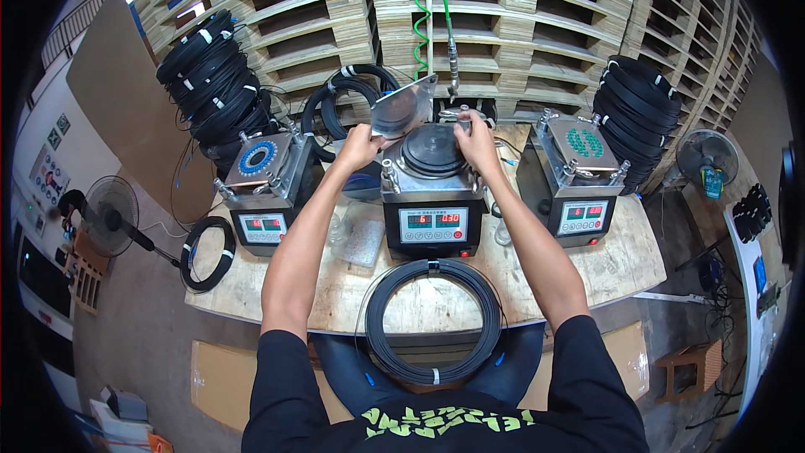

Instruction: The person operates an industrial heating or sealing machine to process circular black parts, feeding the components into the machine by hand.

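In the middle of the bench stands a boxy machine (pixel 432 222) with a lit red display and a round black pad (pixel 433 149) on top. My left hand (pixel 359 149) grips the lower left corner of a square metal plate (pixel 402 109), tilted up behind the pad's left side. My right hand (pixel 478 144) is closed at the machine's far right corner, thumb and fingers around a small metal clamp post (pixel 464 114). A coil of black cable (pixel 379 319) lies at the bench's front edge and over my lap.
Similar machines stand left (pixel 262 189) and right (pixel 577 172), topped with blue and green rings of small parts. Stacked black cable coils (pixel 214 88) rise behind. A green air hose (pixel 443 0) hangs before wooden pallets (pixel 503 25). A clear bag (pixel 359 239) lies left of the middle machine.
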`<move>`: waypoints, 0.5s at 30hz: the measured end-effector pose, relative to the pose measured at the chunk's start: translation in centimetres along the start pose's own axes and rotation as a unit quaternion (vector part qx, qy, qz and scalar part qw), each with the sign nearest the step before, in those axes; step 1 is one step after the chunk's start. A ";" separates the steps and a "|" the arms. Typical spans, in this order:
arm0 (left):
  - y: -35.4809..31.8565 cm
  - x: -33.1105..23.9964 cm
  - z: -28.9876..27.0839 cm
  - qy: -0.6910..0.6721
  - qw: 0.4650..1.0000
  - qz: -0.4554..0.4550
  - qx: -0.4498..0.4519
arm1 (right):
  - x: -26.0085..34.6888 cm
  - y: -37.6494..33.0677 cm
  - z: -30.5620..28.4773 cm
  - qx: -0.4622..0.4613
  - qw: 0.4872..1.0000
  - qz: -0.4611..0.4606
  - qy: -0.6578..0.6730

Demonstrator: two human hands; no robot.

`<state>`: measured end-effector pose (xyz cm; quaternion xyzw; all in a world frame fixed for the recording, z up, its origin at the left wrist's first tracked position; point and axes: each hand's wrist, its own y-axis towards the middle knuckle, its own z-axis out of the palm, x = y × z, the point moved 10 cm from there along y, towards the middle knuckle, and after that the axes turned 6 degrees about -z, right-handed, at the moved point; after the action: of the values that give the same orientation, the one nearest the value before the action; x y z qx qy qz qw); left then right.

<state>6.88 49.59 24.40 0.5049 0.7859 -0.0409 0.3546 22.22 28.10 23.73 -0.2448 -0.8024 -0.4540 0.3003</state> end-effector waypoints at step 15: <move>1.4 3.0 0.8 -0.209 0.959 -0.144 0.129 | 0.9 -0.8 -1.5 -0.038 0.999 0.001 -0.011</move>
<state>7.76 52.21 22.40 0.4085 0.7466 -0.2972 0.4330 21.40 26.53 24.52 -0.2621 -0.7875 -0.4808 0.2828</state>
